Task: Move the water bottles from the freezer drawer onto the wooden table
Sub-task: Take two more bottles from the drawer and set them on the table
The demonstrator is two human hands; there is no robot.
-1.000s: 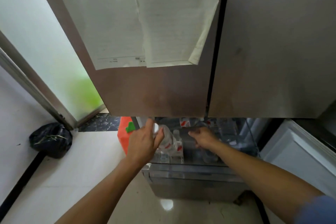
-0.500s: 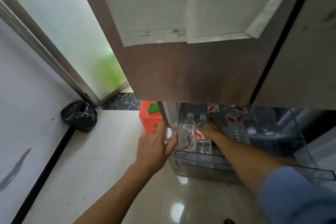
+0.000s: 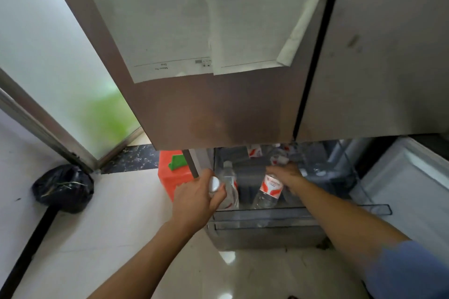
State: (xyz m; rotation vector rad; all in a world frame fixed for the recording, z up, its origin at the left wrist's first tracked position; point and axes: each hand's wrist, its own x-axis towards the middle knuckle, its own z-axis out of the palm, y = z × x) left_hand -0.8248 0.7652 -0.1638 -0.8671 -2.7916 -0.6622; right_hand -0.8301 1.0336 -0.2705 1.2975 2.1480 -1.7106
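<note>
— So, which step is this?

— Pulling bottles out, I'd say. The left hand has its fingers clenched round the neck of a water bottle, white cap up, right at the drawer's left front corner. The right hand reaches deeper in, on top of a second bottle with a red-and-white label; whether it's gripped or just touched, I can't tell.

— What's in the drawer?

— The freezer drawer is clear plastic and pulled open under the fridge doors. More bottles lie toward the back, so plenty remain.

— And next?

— Lift both clear over the front rim, then turn and carry them to the wooden worktop, which isn't in sight from here. Cold bottles may be slick, so a firm hold matters.

— Anything in the way?

— An orange box beside the drawer and a black bag on the floor.
</note>
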